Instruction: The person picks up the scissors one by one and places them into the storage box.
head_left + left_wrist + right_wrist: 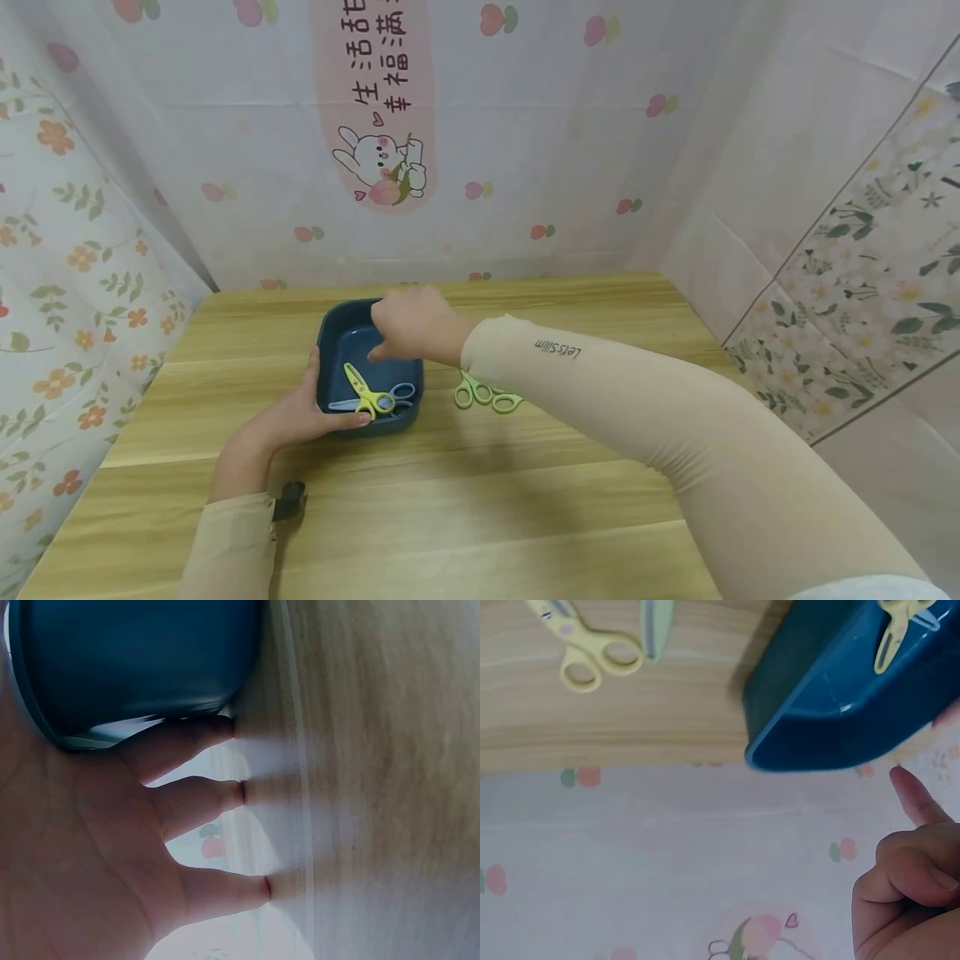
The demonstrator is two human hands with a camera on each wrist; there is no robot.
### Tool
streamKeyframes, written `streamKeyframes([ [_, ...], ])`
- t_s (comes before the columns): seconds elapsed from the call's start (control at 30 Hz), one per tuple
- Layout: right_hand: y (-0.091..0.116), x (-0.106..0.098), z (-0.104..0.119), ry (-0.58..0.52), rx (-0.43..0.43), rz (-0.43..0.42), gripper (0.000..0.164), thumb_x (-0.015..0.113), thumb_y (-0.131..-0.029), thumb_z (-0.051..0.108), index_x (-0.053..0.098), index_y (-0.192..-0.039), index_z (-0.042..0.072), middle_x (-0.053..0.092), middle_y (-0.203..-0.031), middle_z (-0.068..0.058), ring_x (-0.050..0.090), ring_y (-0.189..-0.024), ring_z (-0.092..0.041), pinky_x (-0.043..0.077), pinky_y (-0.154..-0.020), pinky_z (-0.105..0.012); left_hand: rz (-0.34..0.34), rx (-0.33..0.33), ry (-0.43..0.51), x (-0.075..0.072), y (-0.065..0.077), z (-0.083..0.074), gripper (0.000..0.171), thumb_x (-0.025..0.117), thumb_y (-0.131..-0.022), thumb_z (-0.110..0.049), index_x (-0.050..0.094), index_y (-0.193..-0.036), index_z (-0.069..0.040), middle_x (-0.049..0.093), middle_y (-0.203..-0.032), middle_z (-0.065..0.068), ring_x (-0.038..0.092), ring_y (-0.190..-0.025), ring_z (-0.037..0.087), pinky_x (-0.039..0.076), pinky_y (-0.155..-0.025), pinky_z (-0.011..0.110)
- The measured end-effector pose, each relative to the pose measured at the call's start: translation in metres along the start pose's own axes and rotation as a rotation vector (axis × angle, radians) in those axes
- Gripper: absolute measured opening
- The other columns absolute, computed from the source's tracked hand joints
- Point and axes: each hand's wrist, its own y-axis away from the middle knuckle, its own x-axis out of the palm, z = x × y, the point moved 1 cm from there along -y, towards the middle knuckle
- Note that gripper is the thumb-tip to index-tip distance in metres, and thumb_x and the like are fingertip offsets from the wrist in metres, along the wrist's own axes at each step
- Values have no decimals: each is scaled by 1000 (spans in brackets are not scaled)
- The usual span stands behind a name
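Observation:
A dark blue plastic bin (pixel 405 423) stands on the table. In it a pair of yellow scissors (pixel 362 390) lies across a pair of blue scissors (pixel 403 392). My left hand (pixel 296 408) rests against the bin's near left corner, thumb along the front rim. In the left wrist view its fingers (pixel 199 806) are fairly straight and spread, tips at the tabletop. Above the bin's far right part is my right hand (pixel 416 325); the right wrist view shows several fingers (pixel 907 877) curled and one digit extended, with nothing visibly held.
Right of the bin, partly under my right forearm, lie green-handled scissors (pixel 472 390) and another light-handled pair (pixel 507 402). The right wrist view shows yellow scissors (pixel 592 652) beside a green blade (pixel 657 630). A printed curtain (pixel 525 167) hangs behind the wooden table (pixel 450 517).

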Motion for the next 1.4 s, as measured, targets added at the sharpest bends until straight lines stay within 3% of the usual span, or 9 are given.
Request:
streamKeyframes([
  [0.43,17,-15,-29,9,38,11,49,71,-92,71,67,-91,23,68,-90,9,65,-80,-9,59,-66,-35,22,-14,15,0,0,0,153,78,-83,-72,-38,-160,-10,12,-169,44,36,-150,62,41,-117,70],
  [0.67,28,-13,-41,-4,56,45,46,72,-93,68,70,-87,22,66,-79,10,66,-75,-8,55,-59,-33,9,-6,13,-1,0,1,154,79,-82,-73,-37,-161,-10,16,-169,44,41,-147,61,43,-116,69],
  [0.73,31,-9,-44,-4,49,47,45,73,-93,66,69,-84,22,64,-75,10,66,-74,-9,58,-63,-35,2,0,14,-1,-1,1,154,80,-82,-72,-36,-161,-10,17,-168,45,42,-147,60,43,-116,69],
  [0.83,37,-2,-48,2,45,50,45,73,-94,64,68,-78,21,63,-71,9,66,-73,-11,60,-83,-42,-5,5,15,0,-1,3,154,80,-81,-72,-35,-162,-9,19,-167,45,42,-147,60,43,-115,68],
  [0.9,42,1,-51,2,51,52,46,73,-94,62,68,-75,21,63,-71,8,64,-73,-12,60,-87,-45,-6,2,5,0,-1,4,154,80,-81,-73,-35,-162,-10,21,-166,46,43,-146,60,44,-115,67],
  [0.97,47,5,-55,-6,56,59,45,74,-95,60,67,-74,21,63,-73,8,62,-73,-12,60,-82,-43,-6,2,-10,0,-2,4,155,80,-80,-73,-35,-162,-9,22,-165,46,45,-145,60,45,-114,67],
  [1.1,58,15,-63,-50,64,77,44,75,-95,57,66,-73,20,60,-71,7,57,-68,-11,50,-55,-34,-12,7,-21,0,-2,3,154,80,-81,-73,-35,-162,-9,23,-165,47,45,-145,61,45,-114,67],
  [1.23,67,29,-69,-108,81,98,42,77,-95,54,65,-75,19,55,-67,9,52,-64,-10,43,-52,-31,-9,8,-7,1,-1,2,154,80,-81,-72,-35,-162,-9,20,-166,46,42,-147,61,44,-115,68],
  [1.4,79,47,-74,-162,70,133,33,77,-96,47,73,-93,14,62,-76,6,54,-67,-11,50,-57,-32,5,4,19,1,0,-1,154,80,-82,-71,-37,-161,-9,14,-169,44,37,-150,61,41,-117,69],
])
